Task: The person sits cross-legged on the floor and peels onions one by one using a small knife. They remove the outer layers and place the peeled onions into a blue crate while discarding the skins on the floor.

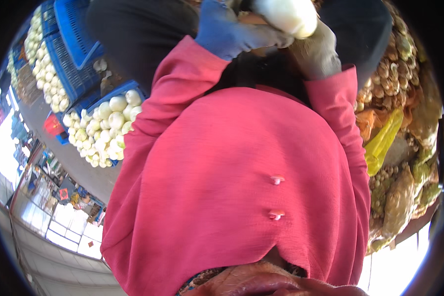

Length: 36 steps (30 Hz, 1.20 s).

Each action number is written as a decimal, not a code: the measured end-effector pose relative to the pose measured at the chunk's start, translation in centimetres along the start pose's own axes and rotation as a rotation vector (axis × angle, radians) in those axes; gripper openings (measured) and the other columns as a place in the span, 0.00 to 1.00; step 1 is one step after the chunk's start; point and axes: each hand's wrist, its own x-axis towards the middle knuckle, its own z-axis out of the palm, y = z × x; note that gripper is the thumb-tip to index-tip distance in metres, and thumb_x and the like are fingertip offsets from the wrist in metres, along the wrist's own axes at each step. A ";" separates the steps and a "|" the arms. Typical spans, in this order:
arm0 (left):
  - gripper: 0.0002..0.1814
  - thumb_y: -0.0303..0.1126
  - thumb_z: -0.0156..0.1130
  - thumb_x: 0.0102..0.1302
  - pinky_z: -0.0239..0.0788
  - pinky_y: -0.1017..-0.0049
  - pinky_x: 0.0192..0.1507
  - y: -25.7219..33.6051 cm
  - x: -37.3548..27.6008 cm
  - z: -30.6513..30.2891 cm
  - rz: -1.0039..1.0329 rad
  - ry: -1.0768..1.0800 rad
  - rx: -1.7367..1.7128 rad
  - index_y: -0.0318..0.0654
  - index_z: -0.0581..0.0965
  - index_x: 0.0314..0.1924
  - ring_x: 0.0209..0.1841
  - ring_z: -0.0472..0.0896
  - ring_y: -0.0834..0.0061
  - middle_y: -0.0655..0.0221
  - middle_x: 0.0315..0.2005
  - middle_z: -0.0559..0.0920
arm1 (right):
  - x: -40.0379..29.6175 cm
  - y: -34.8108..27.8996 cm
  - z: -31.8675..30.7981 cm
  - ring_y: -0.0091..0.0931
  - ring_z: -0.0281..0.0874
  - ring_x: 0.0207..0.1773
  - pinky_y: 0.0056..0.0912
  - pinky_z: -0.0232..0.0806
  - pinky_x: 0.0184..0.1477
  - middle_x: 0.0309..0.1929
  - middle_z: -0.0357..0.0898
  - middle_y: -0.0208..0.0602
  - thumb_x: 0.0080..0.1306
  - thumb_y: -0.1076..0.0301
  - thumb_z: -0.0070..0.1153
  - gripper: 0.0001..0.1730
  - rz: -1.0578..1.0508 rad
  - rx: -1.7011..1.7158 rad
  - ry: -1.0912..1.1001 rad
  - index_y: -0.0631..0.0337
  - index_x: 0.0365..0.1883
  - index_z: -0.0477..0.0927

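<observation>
A peeled white onion (290, 16), blurred, is at the top of the view between my thighs. My right hand (316, 50), in a soiled grey-white glove, holds it from below and the right. My left hand (236, 33) wears a blue glove with greyed fingers. Its fingers stretch across to the underside of the onion and meet the right glove. A brownish piece (252, 18) shows behind the left fingers, too blurred to name. The top edge of the picture cuts off part of the onion and left hand.
On the left, a blue plastic crate (124, 88) holds peeled onions (103, 125). More onion-filled crates (72, 61) stand beyond, with a blue basket (76, 33) on top. Unpeeled onions (388, 74), a yellow bag (384, 142) and filled mesh sacks (397, 199) lie on the right.
</observation>
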 end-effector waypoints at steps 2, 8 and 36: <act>0.49 0.29 0.86 0.45 0.68 0.61 0.71 -1.4 -0.2 0.4 -0.113 0.096 -0.172 0.28 0.72 0.68 0.67 0.77 0.61 0.54 0.63 0.79 | 1.2 -0.9 0.4 0.26 0.85 0.31 0.26 0.76 0.35 0.35 0.88 0.37 0.70 0.70 0.64 0.14 -0.180 -0.383 -0.003 0.64 0.52 0.83; 0.37 0.19 0.75 0.45 0.79 0.60 0.58 0.2 2.1 0.2 -0.408 0.265 -0.617 0.32 0.77 0.60 0.53 0.84 0.58 0.56 0.51 0.85 | 0.3 -4.8 1.5 0.18 0.81 0.55 0.22 0.71 0.59 0.55 0.86 0.35 0.71 0.70 0.69 0.29 0.364 0.114 0.098 0.66 0.68 0.76; 0.32 0.37 0.57 0.72 0.68 0.51 0.67 2.6 9.4 -21.7 -0.568 0.284 -1.131 0.14 0.70 0.66 0.64 0.78 0.51 0.40 0.63 0.79 | -4.3 1.2 -24.4 0.22 0.72 0.21 0.23 0.67 0.24 0.37 0.87 0.39 0.76 0.61 0.59 0.11 0.253 -0.450 0.684 0.60 0.46 0.79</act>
